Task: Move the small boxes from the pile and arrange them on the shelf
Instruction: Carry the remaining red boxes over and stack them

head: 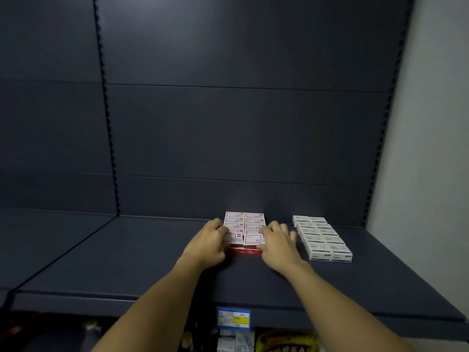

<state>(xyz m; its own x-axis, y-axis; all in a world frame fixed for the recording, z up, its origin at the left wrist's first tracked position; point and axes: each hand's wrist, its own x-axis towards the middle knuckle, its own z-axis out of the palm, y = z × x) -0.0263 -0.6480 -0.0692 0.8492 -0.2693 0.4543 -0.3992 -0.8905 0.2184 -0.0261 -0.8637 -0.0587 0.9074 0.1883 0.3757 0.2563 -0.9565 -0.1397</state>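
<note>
Dark blue shelf seen from above and in front, back panel rising behind it. Near mid-shelf, a block of red-and-white boxes: two columns side by side, long axis of the block running front to back, far end against the back panel, near end toward the shelf's front edge. Each box laid flat with its long side across the shelf, left to right; printed white faces up, red front edges showing at the near end. Left hand against the block's left near corner, fingers curled and pressed together onto the front left box; exact grip hidden behind the knuckles. Right hand at the block's right near corner, thumb on the front edge of the front right box, fingers bent over the right side, slightly spread; that box sitting a little higher than those behind it and slightly skewed. To the right, well apart from the hands, a second block of white boxes, also two columns, long axis front to back but angled slightly rightward toward the near end. On the shelf's front lip, a blue and yellow price tag. Below the shelf, mixed packets, too dim to make out.
</note>
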